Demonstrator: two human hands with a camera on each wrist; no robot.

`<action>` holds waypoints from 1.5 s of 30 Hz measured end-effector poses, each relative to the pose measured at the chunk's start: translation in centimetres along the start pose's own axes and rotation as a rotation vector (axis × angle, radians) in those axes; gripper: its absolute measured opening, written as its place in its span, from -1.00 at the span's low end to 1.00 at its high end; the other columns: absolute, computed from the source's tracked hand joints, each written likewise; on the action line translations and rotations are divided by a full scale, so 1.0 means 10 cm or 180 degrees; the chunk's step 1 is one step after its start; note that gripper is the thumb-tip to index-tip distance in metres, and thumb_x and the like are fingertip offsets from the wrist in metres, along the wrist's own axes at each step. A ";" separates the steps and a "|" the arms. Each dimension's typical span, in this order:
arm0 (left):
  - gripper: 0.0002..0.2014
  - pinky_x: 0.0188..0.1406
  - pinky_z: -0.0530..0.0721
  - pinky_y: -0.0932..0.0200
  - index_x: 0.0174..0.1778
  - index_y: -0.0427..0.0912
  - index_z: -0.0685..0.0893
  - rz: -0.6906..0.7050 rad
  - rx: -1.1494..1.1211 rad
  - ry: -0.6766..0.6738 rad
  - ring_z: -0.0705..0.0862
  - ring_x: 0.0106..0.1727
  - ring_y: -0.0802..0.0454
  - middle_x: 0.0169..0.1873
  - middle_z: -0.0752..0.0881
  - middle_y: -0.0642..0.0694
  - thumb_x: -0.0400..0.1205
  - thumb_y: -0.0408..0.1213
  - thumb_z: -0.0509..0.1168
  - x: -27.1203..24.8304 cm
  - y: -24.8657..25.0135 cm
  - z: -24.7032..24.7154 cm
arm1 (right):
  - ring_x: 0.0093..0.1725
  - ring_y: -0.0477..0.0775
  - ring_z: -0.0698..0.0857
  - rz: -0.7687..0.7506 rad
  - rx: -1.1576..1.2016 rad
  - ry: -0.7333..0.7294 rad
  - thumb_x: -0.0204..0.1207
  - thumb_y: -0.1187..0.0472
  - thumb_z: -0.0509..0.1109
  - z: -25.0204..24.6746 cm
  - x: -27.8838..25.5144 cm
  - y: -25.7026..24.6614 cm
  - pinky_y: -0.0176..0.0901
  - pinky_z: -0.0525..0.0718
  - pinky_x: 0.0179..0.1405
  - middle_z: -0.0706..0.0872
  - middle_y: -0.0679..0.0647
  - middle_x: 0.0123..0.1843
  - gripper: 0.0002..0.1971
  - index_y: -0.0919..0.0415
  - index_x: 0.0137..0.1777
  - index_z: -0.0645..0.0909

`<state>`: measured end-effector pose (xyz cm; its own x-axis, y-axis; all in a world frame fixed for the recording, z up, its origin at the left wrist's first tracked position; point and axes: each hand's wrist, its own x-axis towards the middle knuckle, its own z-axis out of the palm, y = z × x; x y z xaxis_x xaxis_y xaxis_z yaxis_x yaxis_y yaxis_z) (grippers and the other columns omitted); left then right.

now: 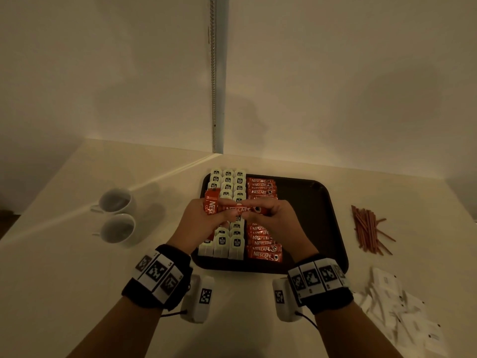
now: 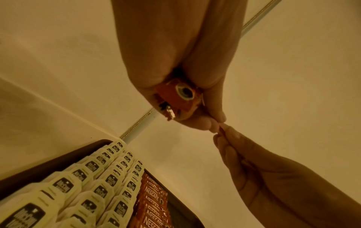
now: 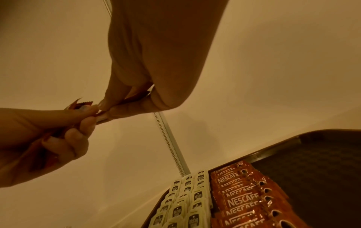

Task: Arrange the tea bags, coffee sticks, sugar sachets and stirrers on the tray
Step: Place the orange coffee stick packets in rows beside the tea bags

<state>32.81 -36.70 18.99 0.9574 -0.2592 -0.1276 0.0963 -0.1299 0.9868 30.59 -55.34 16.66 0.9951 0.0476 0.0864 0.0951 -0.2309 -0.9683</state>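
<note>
The tray (image 1: 333, 228) is the largest thing here, a dark, rigid slab lying flat on the pale table (image 1: 77, 267); it should bear loading without flexing, and its right half is bare. Its left side carries three columns of tea bags (image 1: 229, 187), each in a cream envelope standing on edge and overlapping the next; they look light and easily toppled, so a nudge to one would likely ripple along its row. Just right of them runs a column of red coffee sticks (image 1: 262, 244), shingled flat. Off the tray to the right lie a loose heap of stirrers (image 1: 366, 228), thin and stiff, probably best gathered as a bundle by the middle, and nearer the body a scatter of white sugar sachets (image 1: 392, 301), flat and limp, likely to need a fingernail under an edge. Two cups (image 1: 117, 215) stand well to the left. Above the tea bags both hands meet: the left hand (image 1: 198, 218) clenches a small bunch of coffee sticks, while the right hand (image 1: 273, 215) pinches the end of one stick (image 1: 240, 210) between thumb and fingertips, with its other end at the left hand. The foil looks slick and crinkly, the powder inside giving only slight stiffness, so a pinch at the crimped end seems the surest hold, with little squeeze needed.
</note>
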 end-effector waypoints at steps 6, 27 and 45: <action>-0.85 -0.41 0.58 0.46 0.00 -0.22 0.77 0.0007 -0.0015 -0.0062 0.70 -0.49 0.20 -0.46 0.79 0.04 0.54 -0.43 0.42 -0.02 0.04 0.01 | 0.05 -0.01 0.76 0.0160 0.0314 -0.0045 0.47 0.31 0.44 -0.04 -0.02 -0.06 -0.15 0.74 0.05 0.78 0.05 0.06 -0.78 0.05 0.06 0.72; -0.82 -0.48 0.63 0.18 -0.11 -0.07 0.49 -0.1023 -0.0402 0.0677 0.40 -0.54 0.11 -0.46 0.43 0.00 0.66 -0.06 0.29 0.09 -0.23 -0.13 | -0.11 -0.39 0.59 0.1186 -0.1799 -0.0317 0.56 0.32 0.34 -0.58 -0.31 0.66 -0.50 0.59 -0.07 0.64 -0.20 -0.04 -0.84 0.12 0.06 0.68; -0.91 -0.61 0.26 0.25 -0.04 -0.14 0.45 -0.1311 -0.0666 0.0509 0.39 -0.50 0.13 -0.36 0.53 -0.04 0.69 -0.26 0.05 0.11 -0.37 -0.15 | -0.11 -0.28 0.55 0.1726 -0.1796 -0.0035 0.47 0.30 0.47 -0.38 -0.54 1.09 -0.58 0.44 -0.25 0.63 -0.10 -0.05 -0.85 0.19 0.03 0.69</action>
<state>33.95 -35.04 15.37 0.8564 -0.0744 -0.5109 0.5128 0.0087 0.8584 26.33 -61.77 6.50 0.9063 -0.2042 -0.3700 -0.4025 -0.6835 -0.6089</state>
